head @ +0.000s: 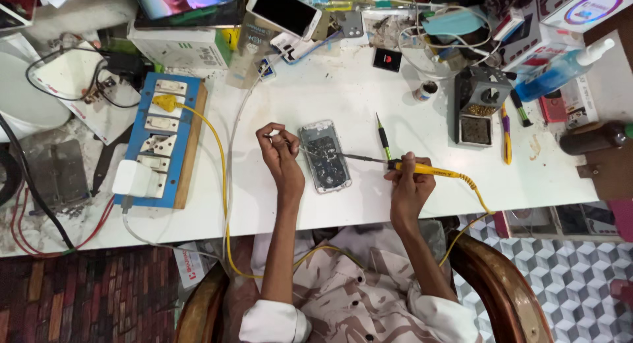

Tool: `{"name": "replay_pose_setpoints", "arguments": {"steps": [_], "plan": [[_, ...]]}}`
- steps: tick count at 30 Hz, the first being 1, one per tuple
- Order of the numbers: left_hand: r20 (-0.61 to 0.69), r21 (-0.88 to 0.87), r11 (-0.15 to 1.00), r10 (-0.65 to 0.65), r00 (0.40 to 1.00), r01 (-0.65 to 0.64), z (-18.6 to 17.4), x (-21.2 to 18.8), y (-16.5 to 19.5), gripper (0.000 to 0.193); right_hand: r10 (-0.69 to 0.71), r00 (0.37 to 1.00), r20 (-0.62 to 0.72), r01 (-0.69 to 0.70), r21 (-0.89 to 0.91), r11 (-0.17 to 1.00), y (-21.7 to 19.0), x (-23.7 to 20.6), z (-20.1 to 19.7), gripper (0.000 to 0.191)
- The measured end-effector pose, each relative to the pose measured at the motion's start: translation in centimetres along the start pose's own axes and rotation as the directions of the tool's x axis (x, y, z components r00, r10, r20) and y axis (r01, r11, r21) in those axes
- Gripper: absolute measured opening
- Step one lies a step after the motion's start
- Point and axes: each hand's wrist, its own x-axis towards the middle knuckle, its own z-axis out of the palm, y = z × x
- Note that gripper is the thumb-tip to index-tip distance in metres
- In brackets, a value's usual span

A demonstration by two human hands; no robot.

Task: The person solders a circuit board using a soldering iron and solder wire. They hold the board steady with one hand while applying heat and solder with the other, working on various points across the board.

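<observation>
Two hands work over an opened phone lying flat at the middle of the white table. Left hand is pinched shut on something thin (wire, probably) at the phone's left edge; right hand grips a yellow soldering iron, tip on the exposed board. A slip could scorch nearby parts or fingers. Phone's back is off, dark circuitry showing.

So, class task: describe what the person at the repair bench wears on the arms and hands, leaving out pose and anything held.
Both forearms are bare. The left hand and the right hand wear no gloves, and no ring or watch shows. White sleeves, rolled or pushed up, bunch at each elbow. The garment below is pale with a brownish camouflage-like pattern.
</observation>
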Motion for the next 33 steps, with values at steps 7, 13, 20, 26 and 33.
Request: {"name": "replay_pose_setpoints", "arguments": {"steps": [7, 13, 20, 26, 33], "plan": [[0.036, -0.023, 1.000, 0.008, 0.999, -0.007, 0.2, 0.1, 0.0, 0.031, -0.024, 0.999, 0.023, 0.025, -0.053, 0.998, -0.1, 0.0, 0.0, 0.029], [0.036, -0.073, 0.996, -0.047, 0.998, 0.049, 0.4, 0.0, 0.3, 0.029, -0.014, 1.000, 0.027, 0.014, -0.010, 1.000, -0.2, 0.1, 0.2, 0.028], [-0.003, -0.049, 0.999, -0.016, 1.000, 0.016, 0.4, -0.6, 0.3, 0.032, 0.021, 1.000, 0.007, -0.020, -0.061, 0.998, -0.4, 0.5, 0.3, 0.029], [-0.069, -0.050, 0.998, -0.038, 0.997, 0.035, 0.3, -0.3, 0.5, 0.030, 0.014, 1.000, 0.002, -0.014, -0.111, 0.994, -1.0, 0.3, 0.4, 0.030], [-0.014, 0.015, 1.000, -0.002, 1.000, 0.002, 0.7, -0.6, 1.0, 0.025, 0.032, 0.999, -0.017, -0.034, -0.150, 0.988, -2.1, 0.7, 0.7, 0.028]]}}
